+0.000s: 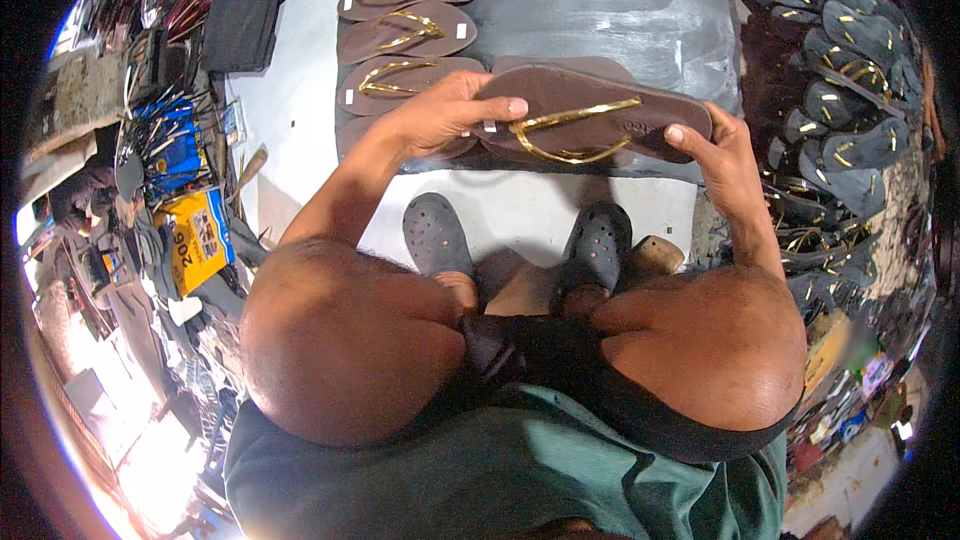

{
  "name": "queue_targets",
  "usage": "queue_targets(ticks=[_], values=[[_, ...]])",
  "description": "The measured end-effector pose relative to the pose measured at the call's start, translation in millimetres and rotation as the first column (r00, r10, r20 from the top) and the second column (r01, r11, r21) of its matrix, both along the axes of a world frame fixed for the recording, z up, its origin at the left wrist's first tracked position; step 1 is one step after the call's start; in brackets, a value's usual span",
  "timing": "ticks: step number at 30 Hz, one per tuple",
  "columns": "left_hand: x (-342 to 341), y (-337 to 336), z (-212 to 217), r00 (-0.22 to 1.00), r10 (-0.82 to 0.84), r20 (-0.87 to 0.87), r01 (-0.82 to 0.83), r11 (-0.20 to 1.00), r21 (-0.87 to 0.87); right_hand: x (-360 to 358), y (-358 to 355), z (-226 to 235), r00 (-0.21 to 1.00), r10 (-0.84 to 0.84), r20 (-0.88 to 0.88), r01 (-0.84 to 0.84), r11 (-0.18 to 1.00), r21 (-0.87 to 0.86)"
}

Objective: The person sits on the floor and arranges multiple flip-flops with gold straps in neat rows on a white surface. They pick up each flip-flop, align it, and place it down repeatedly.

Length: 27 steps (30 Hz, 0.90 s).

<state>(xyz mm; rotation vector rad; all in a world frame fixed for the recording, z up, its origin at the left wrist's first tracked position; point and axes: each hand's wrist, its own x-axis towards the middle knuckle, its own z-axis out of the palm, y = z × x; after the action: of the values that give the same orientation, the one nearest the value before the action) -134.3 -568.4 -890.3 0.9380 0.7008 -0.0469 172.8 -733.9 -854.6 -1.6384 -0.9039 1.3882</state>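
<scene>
Between my two hands is a brown flip-flop (560,100) with gold straps, held sideways above a dark board. My left hand (435,118) grips one end, its thumb on the top of the sole beside a small white sticker. The other end is in my right hand (725,155), thumb on top and fingers underneath. Another brown sole (575,64) shows just behind it; I cannot tell whether it is held too. To the left lies a column of matching brown flip-flops (405,35) with gold straps and white stickers.
The dark board (600,0) lies ahead on a white surface (300,50). Dark flip-flops (855,60) are heaped at the right. A black block (248,15) and a yellow package (195,240) are at the left. My feet in dark clogs (437,232) stand below the flip-flop.
</scene>
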Motion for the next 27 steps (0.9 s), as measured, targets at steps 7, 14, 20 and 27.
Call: queue_targets(ticks=[7, 14, 20, 27], values=[[13, 10, 16, 0.974, -0.046, -0.220, 0.145, 0.877, 0.458, -5, 3, -52, 0.982, -0.142, 0.126, 0.142, 0.990, 0.012], [34, 93, -77, 0.972, 0.152, -0.177, -0.016, 0.800, 0.600, 11, 90, -122, 0.919, -0.391, 0.045, 0.379, 0.909, 0.173], [26, 104, -100, 0.936, 0.211, -0.283, 0.116, 0.573, 0.811, 7, 105, -156, 0.937, -0.287, 0.198, 0.287, 0.958, 0.029], [29, 102, -119, 0.935, 0.240, -0.261, 0.206, 0.231, 0.951, 9, 104, -190, 0.791, -0.265, 0.552, 0.223, 0.964, 0.144]])
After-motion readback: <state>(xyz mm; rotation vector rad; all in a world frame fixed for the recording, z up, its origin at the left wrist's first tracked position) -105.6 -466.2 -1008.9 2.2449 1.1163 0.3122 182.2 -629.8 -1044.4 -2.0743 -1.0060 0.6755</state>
